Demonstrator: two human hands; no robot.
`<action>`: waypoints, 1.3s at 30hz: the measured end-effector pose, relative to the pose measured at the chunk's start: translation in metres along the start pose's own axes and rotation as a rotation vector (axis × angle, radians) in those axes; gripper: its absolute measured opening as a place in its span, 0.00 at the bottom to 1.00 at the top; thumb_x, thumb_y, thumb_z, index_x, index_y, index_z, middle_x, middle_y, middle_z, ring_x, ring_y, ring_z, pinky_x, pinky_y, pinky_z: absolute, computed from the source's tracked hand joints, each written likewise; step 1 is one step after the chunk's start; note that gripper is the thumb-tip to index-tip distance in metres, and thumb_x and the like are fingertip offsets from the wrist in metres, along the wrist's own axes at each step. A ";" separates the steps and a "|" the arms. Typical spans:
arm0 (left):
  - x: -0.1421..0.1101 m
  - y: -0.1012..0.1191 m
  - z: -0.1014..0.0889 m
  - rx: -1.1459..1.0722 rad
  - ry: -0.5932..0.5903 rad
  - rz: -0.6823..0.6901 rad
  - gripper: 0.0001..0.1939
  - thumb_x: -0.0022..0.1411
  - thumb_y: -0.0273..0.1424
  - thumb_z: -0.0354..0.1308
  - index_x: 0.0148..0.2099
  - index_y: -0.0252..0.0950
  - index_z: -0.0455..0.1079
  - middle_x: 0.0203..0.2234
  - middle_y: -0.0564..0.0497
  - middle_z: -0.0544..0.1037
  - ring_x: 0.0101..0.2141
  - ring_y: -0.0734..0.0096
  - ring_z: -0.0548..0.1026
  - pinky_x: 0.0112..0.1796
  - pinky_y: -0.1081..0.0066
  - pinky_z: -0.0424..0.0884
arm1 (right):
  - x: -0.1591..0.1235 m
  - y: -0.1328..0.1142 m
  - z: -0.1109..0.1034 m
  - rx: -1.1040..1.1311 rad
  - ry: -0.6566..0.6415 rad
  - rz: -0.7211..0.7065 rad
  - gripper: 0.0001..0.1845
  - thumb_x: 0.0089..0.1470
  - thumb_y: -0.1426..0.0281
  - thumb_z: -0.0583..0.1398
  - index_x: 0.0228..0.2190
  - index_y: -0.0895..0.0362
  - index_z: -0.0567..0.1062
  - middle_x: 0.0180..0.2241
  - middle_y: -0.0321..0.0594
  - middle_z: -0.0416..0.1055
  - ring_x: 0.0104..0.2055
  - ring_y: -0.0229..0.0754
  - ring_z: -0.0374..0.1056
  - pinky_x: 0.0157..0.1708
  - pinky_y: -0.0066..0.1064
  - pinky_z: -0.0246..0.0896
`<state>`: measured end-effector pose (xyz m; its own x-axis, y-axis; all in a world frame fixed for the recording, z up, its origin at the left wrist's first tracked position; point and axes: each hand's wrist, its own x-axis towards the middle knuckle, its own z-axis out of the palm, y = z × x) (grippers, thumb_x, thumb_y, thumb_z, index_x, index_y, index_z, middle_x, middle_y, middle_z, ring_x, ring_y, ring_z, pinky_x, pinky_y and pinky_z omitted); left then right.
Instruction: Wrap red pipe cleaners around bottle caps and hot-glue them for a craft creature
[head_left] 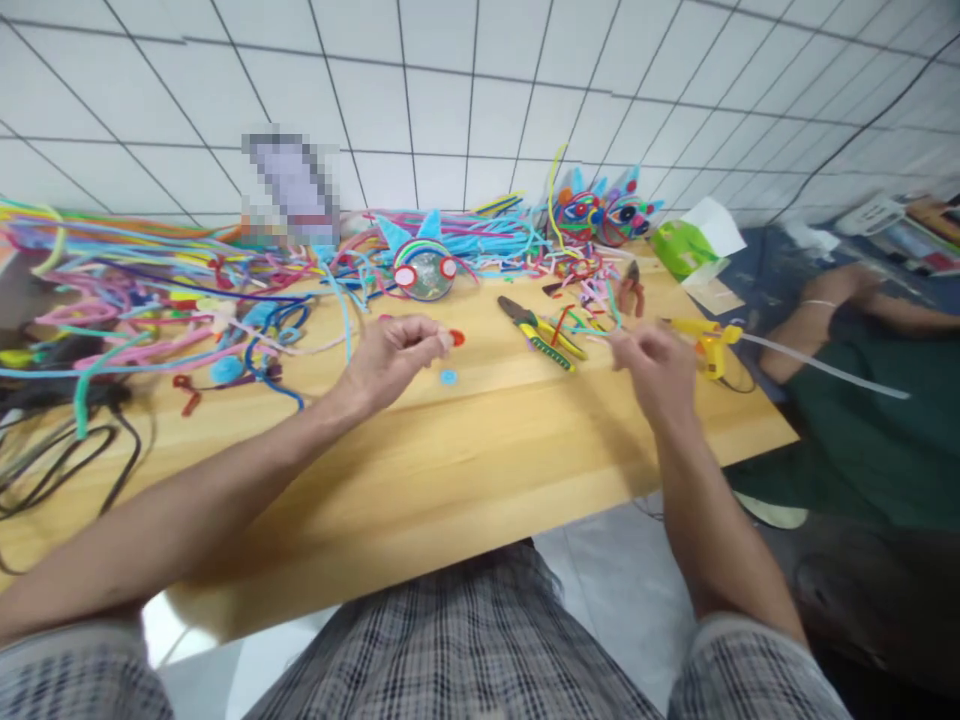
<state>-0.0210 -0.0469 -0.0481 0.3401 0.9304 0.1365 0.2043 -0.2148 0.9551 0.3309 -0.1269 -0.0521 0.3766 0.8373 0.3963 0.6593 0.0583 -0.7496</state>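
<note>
Left hand [400, 355] angles inward, its grip pinching a red piece [457, 338]; right hand [658, 368] curls closed.

So there's a white tiled wall [442, 110] behind everything, black cable [138, 445] looped at far left, and somebody in dark green [892, 420] over on the right.

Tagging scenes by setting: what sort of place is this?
Likely a craft workspace: pipe cleaners, pliers and a yellow glue gun on a wooden table.
</note>
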 end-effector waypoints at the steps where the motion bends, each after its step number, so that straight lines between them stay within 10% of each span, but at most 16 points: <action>1: -0.009 -0.007 -0.002 0.018 -0.032 -0.031 0.19 0.58 0.48 0.71 0.31 0.36 0.81 0.25 0.49 0.82 0.26 0.72 0.71 0.29 0.73 0.68 | -0.004 0.024 -0.014 -0.071 0.071 0.109 0.22 0.58 0.57 0.67 0.19 0.52 0.71 0.20 0.33 0.67 0.28 0.40 0.64 0.33 0.34 0.63; 8: -0.049 -0.045 -0.013 0.121 -0.063 -0.306 0.13 0.64 0.44 0.71 0.38 0.40 0.84 0.27 0.56 0.82 0.31 0.71 0.73 0.35 0.76 0.67 | -0.008 0.131 -0.087 -0.455 0.455 0.452 0.15 0.51 0.64 0.65 0.40 0.56 0.74 0.47 0.52 0.77 0.50 0.52 0.71 0.59 0.48 0.68; 17: -0.053 -0.057 -0.008 0.032 -0.065 -0.342 0.13 0.61 0.45 0.74 0.38 0.42 0.85 0.34 0.56 0.88 0.37 0.68 0.80 0.39 0.76 0.73 | 0.046 0.157 -0.080 -0.575 0.286 0.542 0.21 0.53 0.60 0.69 0.45 0.60 0.77 0.50 0.60 0.81 0.55 0.59 0.74 0.60 0.48 0.68; 25: -0.052 -0.066 -0.010 0.057 -0.205 -0.176 0.15 0.68 0.44 0.67 0.40 0.37 0.85 0.34 0.50 0.88 0.33 0.69 0.80 0.34 0.75 0.72 | 0.062 0.110 -0.056 -0.511 0.172 0.380 0.18 0.60 0.54 0.62 0.44 0.55 0.76 0.41 0.47 0.81 0.43 0.54 0.76 0.50 0.48 0.74; 33: -0.049 -0.075 -0.004 -0.041 -0.219 0.005 0.15 0.71 0.41 0.64 0.40 0.35 0.83 0.30 0.49 0.85 0.30 0.72 0.78 0.32 0.74 0.72 | 0.020 -0.014 0.056 -0.414 -0.073 -0.041 0.25 0.43 0.47 0.75 0.29 0.51 0.77 0.26 0.37 0.74 0.28 0.48 0.73 0.31 0.42 0.72; 39: -0.052 -0.077 -0.003 -0.075 -0.250 0.023 0.12 0.71 0.37 0.61 0.40 0.35 0.83 0.29 0.51 0.84 0.28 0.74 0.77 0.31 0.75 0.70 | -0.004 -0.029 0.106 -0.485 -0.243 -0.185 0.21 0.51 0.50 0.72 0.26 0.51 0.74 0.23 0.37 0.73 0.27 0.45 0.71 0.30 0.37 0.68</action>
<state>-0.0567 -0.0777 -0.1277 0.5618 0.8215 0.0981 0.1285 -0.2038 0.9705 0.2412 -0.0742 -0.0881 0.1037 0.9411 0.3217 0.9448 0.0078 -0.3275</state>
